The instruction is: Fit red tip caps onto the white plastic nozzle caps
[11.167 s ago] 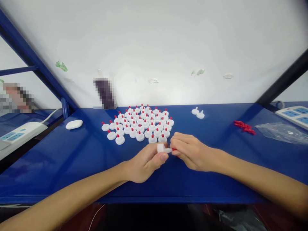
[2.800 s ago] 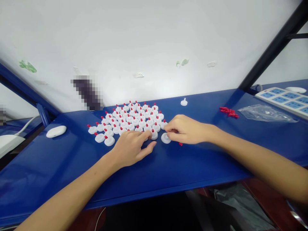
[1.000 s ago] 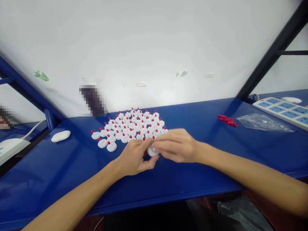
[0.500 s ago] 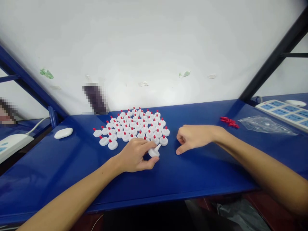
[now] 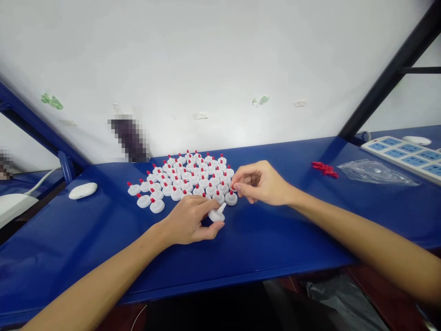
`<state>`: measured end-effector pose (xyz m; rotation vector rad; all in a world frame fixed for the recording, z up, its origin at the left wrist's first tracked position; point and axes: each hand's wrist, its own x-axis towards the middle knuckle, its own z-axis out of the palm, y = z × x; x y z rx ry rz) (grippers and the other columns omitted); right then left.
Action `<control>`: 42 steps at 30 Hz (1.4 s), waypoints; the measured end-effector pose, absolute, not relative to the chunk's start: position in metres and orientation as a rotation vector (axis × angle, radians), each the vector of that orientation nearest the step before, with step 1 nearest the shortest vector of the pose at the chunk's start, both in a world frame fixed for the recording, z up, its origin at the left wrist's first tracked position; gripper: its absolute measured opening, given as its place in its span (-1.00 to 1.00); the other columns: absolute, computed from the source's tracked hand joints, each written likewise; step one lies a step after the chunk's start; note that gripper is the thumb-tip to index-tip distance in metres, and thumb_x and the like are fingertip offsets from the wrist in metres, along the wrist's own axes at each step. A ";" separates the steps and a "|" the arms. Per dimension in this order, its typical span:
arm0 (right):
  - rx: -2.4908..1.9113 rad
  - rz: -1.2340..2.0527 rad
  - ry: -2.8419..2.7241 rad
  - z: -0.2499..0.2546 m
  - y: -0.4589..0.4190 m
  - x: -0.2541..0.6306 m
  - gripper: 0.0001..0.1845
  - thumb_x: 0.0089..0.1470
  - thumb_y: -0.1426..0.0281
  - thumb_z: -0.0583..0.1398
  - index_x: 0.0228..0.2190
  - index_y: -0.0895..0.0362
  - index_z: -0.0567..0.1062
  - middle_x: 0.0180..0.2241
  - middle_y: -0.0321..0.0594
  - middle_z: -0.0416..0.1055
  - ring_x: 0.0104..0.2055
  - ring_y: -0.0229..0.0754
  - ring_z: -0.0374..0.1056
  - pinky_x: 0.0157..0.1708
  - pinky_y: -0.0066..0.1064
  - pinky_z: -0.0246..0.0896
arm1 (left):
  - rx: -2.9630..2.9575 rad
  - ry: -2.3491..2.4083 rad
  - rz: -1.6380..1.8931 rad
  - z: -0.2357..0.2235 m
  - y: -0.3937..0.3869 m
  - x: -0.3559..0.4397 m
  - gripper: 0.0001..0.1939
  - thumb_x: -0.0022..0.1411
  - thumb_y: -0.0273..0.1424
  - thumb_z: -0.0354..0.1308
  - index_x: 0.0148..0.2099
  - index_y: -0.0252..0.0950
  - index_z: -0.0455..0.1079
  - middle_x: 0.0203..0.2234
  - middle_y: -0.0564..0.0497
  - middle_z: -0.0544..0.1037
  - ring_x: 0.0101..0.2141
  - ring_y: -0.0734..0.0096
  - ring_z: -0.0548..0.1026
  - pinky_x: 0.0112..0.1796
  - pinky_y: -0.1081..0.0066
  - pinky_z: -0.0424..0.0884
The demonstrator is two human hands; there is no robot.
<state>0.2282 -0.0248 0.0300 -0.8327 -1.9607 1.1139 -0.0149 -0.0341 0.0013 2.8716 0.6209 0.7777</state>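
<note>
Between the thumb and fingers of my left hand (image 5: 193, 219) is a white nozzle cap (image 5: 216, 214), its bare pointed spout tilted up to the right. My right hand (image 5: 263, 184) is closed in a pinch just above and right of that spout, with a small red tip (image 5: 234, 187) showing at its fingertips. The spout and the red tip are apart. Behind both hands stand several white nozzle caps (image 5: 167, 189) in a cluster, with red tips on their spouts. The nearest ones are partly hidden by my left hand.
On the right lie a small pile of loose red tips (image 5: 325, 169) and a clear plastic bag (image 5: 375, 172), near a power strip (image 5: 406, 154). A white oval case (image 5: 83, 191) rests at the left. The wall (image 5: 220, 69) closes off the blue table's back edge (image 5: 282, 145).
My right hand has moved left toward the spout, and a red tip now shows in its pinch. My left hand keeps its hold on the white cap. The view has shifted slightly.
</note>
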 end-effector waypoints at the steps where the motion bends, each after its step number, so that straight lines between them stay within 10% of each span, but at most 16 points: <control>1: -0.790 1.159 -1.895 0.027 -0.027 0.224 -0.81 0.06 0.30 0.27 -0.38 0.19 0.50 -0.63 -0.36 0.41 -0.68 -0.36 0.31 -0.69 -0.55 0.21 | 2.864 0.617 0.779 0.002 -0.034 -0.015 -0.77 0.32 -0.23 0.00 -0.30 -0.28 0.30 -0.66 0.15 0.27 -0.63 0.49 0.25 -0.53 0.46 0.20; 11: -0.670 1.293 -2.007 0.016 -0.034 0.214 -0.81 0.15 0.34 0.23 -0.32 0.24 0.54 -0.47 -0.23 0.51 -0.55 -0.32 0.43 -0.52 -0.49 0.35 | 2.797 0.559 0.714 0.001 -0.034 -0.015 -0.83 0.34 -0.30 -0.05 -0.31 -0.24 0.18 -0.61 0.14 0.29 -0.60 0.47 0.26 -0.51 0.45 0.20; 19: -0.650 0.632 -2.321 0.026 -0.038 0.215 -0.83 0.20 0.42 0.13 -0.31 0.18 0.53 -0.50 -0.30 0.42 -0.49 -0.34 0.21 -0.42 -0.49 0.16 | 2.785 0.558 0.809 -0.001 -0.033 -0.017 -0.83 0.33 -0.26 -0.05 -0.23 -0.25 0.21 -0.61 0.16 0.28 -0.61 0.47 0.26 -0.52 0.44 0.20; 29: -0.647 0.669 -2.440 0.028 -0.040 0.218 -0.87 0.20 0.45 0.08 -0.37 0.16 0.41 -0.68 -0.51 0.08 -0.66 -0.41 -0.04 -0.58 -0.53 -0.09 | 2.714 0.630 0.783 -0.002 -0.032 -0.018 -0.79 0.33 -0.20 0.01 -0.18 -0.25 0.18 -0.64 0.22 0.28 -0.64 0.52 0.24 -0.55 0.50 0.17; 42: -0.720 -0.056 -2.689 0.024 -0.037 0.218 -0.68 0.41 0.34 -0.12 -0.24 0.16 0.36 -0.28 -0.17 0.36 -0.46 -0.28 0.11 -0.47 -0.41 -0.13 | 2.377 0.630 0.617 0.007 -0.040 -0.021 -0.77 0.44 -0.22 -0.11 -0.19 -0.27 0.18 -0.61 0.20 0.21 -0.60 0.53 0.18 -0.47 0.43 0.12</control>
